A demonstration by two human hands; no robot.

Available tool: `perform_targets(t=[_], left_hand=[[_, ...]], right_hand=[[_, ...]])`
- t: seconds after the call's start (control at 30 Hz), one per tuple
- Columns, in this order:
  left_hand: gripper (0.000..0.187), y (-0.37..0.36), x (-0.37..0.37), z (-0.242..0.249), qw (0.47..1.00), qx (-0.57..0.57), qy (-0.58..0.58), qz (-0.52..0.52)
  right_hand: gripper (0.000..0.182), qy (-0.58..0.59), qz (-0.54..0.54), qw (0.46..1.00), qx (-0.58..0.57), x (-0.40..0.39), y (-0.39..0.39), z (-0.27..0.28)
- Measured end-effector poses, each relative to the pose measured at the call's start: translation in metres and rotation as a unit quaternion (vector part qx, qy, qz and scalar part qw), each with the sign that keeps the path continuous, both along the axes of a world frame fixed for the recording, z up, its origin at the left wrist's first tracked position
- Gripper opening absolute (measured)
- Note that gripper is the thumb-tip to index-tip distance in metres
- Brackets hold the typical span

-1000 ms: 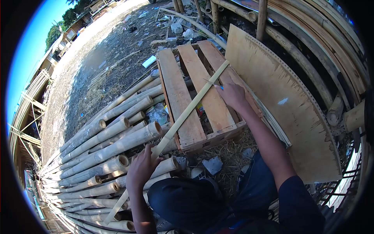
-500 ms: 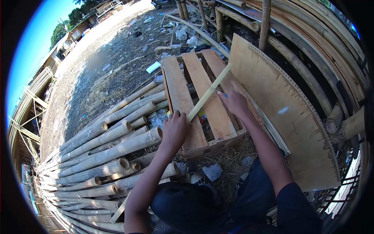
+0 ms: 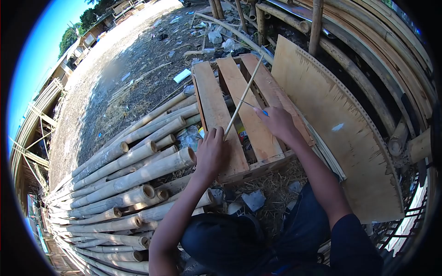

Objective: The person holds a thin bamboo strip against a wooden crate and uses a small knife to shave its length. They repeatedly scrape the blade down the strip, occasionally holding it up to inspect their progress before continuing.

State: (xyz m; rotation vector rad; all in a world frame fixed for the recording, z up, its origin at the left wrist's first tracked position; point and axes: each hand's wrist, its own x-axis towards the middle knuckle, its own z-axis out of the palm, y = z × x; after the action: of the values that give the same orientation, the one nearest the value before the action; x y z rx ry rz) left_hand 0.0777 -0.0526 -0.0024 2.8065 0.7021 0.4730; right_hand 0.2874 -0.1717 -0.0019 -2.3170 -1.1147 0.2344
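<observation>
Your left hand is closed around the near end of a thin bamboo strip, fingers wrapped over it just above the front slat of the wooden pallet. The strip runs away from you, slanting up and to the right across the pallet's slats, and its far end reaches past the pallet's back edge. It shows edge-on here, as a narrow pale line.

Your right hand rests over the middle slats, fingers curled shut on a small knife with a blue handle; its thin blade points left and meets the strip about halfway along. You cannot tell from this view whether the blade is cutting into the strip or only lying against it.

To the left of the pallet lies a stack of thick bamboo poles, cut ends facing you. On the right, a large plywood sheet leans beside the pallet, its near edge close to your right forearm. Straw and scraps lie on the ground below the pallet's front.
</observation>
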Motion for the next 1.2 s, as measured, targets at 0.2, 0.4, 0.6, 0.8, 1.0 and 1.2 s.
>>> perform_targets(t=[0.2,0.4,0.6,0.8,1.0,1.2], left_hand=[[0.023,0.000,0.001,-0.006,0.998,0.055,0.006,-0.021],[0.028,0.001,0.002,-0.007,0.998,0.047,0.028,-0.023],[0.026,0.004,0.003,-0.018,0.997,-0.045,-0.054,-0.027],[0.020,0.003,0.002,-0.011,1.000,-0.008,0.012,-0.025],[0.017,0.000,0.000,-0.010,0.998,0.044,0.038,-0.009],[0.016,0.001,-0.010,-0.005,0.997,0.063,0.049,-0.009]], right_hand=[[0.064,0.001,0.006,1.000,-0.007,-0.002,0.000,-0.004],[0.064,-0.011,0.006,1.000,-0.009,-0.005,0.002,-0.007],[0.063,-0.020,0.004,1.000,-0.009,-0.006,0.003,-0.008],[0.063,-0.021,0.008,1.000,0.019,-0.012,0.003,-0.002],[0.060,-0.010,0.023,0.999,0.039,-0.017,0.000,0.010],[0.059,-0.020,0.039,0.996,0.078,-0.022,0.001,0.009]])
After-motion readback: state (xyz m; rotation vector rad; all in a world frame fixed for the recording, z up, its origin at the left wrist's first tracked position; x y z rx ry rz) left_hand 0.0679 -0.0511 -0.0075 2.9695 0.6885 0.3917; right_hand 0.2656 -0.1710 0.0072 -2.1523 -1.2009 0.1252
